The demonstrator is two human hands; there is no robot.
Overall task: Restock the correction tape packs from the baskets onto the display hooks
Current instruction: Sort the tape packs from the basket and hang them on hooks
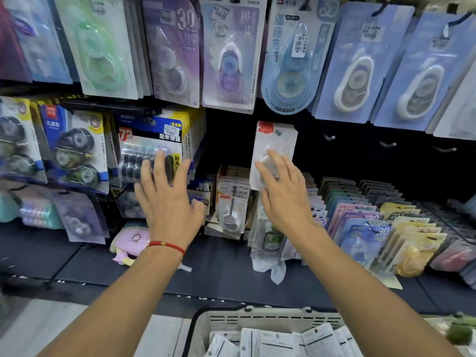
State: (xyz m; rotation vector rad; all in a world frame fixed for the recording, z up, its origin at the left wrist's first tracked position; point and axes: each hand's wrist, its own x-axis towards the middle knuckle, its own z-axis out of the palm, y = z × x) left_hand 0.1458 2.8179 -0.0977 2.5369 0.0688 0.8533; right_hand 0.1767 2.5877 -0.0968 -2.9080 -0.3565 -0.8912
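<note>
A pale plastic basket sits at six o'clock, at the bottom edge of the view. It holds a loose heap of correction tape packs lying with their white printed backs up, overlapping one another.

At the centre, a white correction tape pack hangs on a display hook against the dark back panel. The right hand reaches up to it: its fingers are spread and only lightly bent, their tips resting on the clear blister at the pack's lower half. The grip is wide, touching rather than clasping. At three o'clock from this pack, three bare hooks stick out of the panel.

The left hand, a red string bracelet on its wrist, is at nine o'clock from the right one. Its fingers are straight and splayed, a wide grip holding nothing, laid against a blue multi-roll pack hanging there.

On the dark shelf beneath, at four o'clock, upright rows of pastel packs stand filed one behind another. A small pink pouch lies at eight o'clock. Larger tape packs hang in a row at twelve o'clock.
</note>
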